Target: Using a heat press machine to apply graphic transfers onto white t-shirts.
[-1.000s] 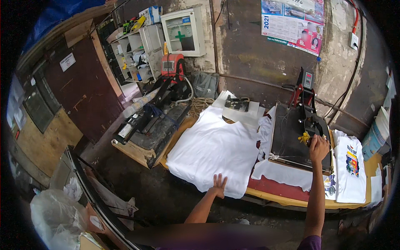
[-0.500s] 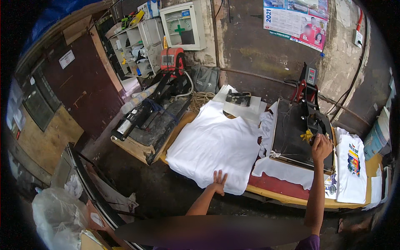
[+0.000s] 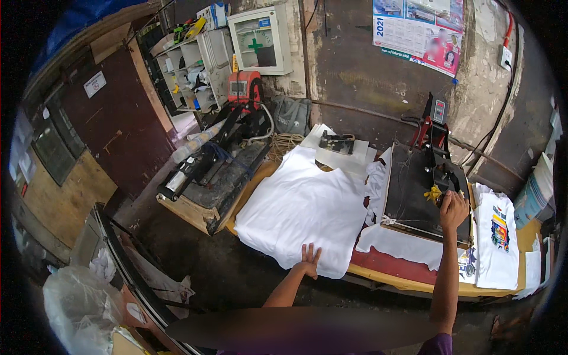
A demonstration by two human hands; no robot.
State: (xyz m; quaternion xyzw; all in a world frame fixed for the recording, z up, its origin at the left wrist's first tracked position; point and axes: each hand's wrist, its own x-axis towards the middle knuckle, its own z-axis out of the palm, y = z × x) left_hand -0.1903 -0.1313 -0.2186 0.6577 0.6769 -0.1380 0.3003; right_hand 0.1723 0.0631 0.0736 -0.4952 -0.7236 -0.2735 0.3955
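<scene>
A white T-shirt [image 3: 305, 207] lies spread out on the worktable, its neckline toward the back. My left hand [image 3: 309, 261] rests on its near edge with the fingers spread. To the right stands a heat press [image 3: 408, 195] with a dark flat plate lowered over white cloth. My right hand [image 3: 454, 208] is closed around the press handle, next to a yellow tie [image 3: 433, 194]. The handle itself is mostly hidden by my fingers. White cloth [image 3: 399, 245] sticks out from under the plate's near edge.
A second heat press [image 3: 219, 160] with a red control box stands at left. Printed white shirts [image 3: 497, 239] lie stacked at right, near a bucket [image 3: 533, 192]. Behind the T-shirt are paper sheets [image 3: 355, 158] and coiled rope [image 3: 285, 145]. Plastic bags [image 3: 83, 307] sit at lower left.
</scene>
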